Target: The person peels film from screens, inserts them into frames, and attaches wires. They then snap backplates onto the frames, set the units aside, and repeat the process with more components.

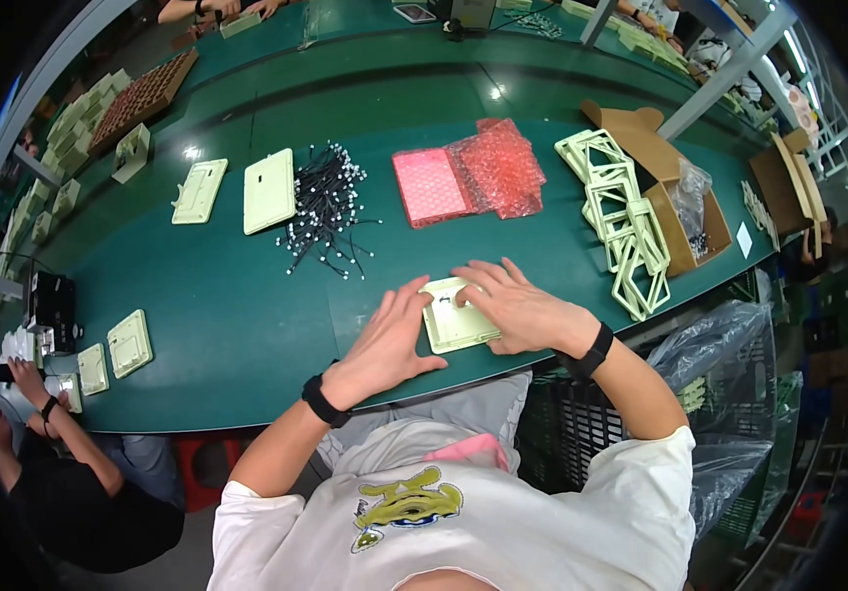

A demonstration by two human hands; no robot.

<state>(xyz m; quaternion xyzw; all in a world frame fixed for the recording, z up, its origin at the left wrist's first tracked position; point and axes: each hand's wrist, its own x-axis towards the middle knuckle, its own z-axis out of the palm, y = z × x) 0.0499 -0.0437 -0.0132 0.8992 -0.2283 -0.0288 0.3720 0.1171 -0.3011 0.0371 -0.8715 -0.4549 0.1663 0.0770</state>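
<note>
A pale green plastic panel (449, 327), roughly rectangular with raised details, lies on the table's near edge in front of me. My left hand (377, 340) holds it from the left side, fingertips on its upper left corner and thumb stretched out by the lower left. From the right, my right hand (527, 310) grips the panel, with bent fingers pressed onto its upper face and the thumb tucked low on the right side. Whatever small part may lie under the right fingertips is hidden. Beyond the panel sits a pile of black cables with white tips (326, 207).
Pink bubble-wrap bags (468, 177) lie at the back. On the right, pale green frames (621, 222) are stacked beside an open cardboard box (680, 212). More panels (269, 192) rest leftward. A co-worker's hand (27, 379) is at far left. A black crate (582, 419) stands below right.
</note>
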